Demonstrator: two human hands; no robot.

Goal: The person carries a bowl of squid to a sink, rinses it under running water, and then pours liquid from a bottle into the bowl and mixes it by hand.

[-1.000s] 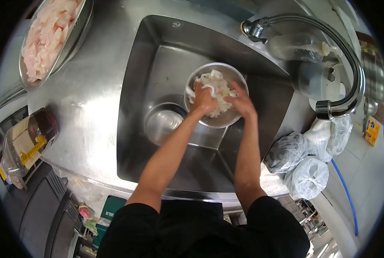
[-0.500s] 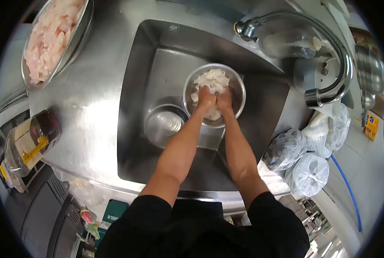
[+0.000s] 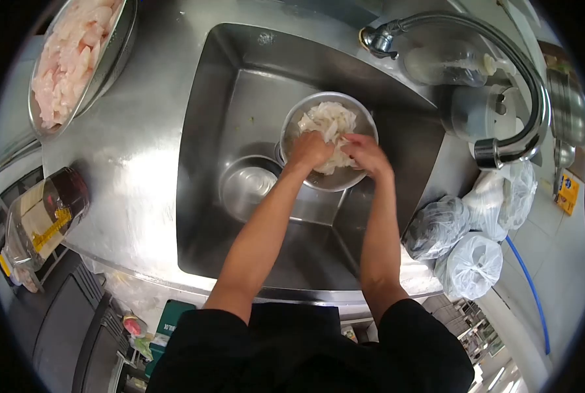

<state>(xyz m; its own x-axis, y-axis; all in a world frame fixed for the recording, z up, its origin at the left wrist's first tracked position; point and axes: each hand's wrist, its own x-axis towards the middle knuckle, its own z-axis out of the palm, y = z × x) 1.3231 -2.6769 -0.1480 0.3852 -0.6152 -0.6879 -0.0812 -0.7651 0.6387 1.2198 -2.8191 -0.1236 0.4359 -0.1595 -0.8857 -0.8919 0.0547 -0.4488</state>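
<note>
A round metal bowl (image 3: 367, 112) stands inside the sink, holding a heap of pale, wet strips (image 3: 330, 116) that look like raw meat or fish. My left hand (image 3: 311, 152) is curled down into the left side of the heap, its fingertips hidden among the strips. On the bowl's right side, my right hand (image 3: 367, 156) touches the heap's edge with its thumb and finger apart. Beside the bowl, to the lower left, lies a shallow round metal pan (image 3: 230, 190), with what looks like water in it.
The deep steel sink (image 3: 240, 88) surrounds both vessels. A curved faucet (image 3: 535, 85) arches at the right. Upper left, a metal basin (image 3: 76, 121) holds pink raw meat strips (image 3: 73, 62). A large plastic bottle (image 3: 47, 213) lies left; tied plastic bags (image 3: 472, 265) sit right.
My hands were close together, pressed into the strips. They have now moved apart, the right one shifting to the right, and the strips lie looser and more spread out.
</note>
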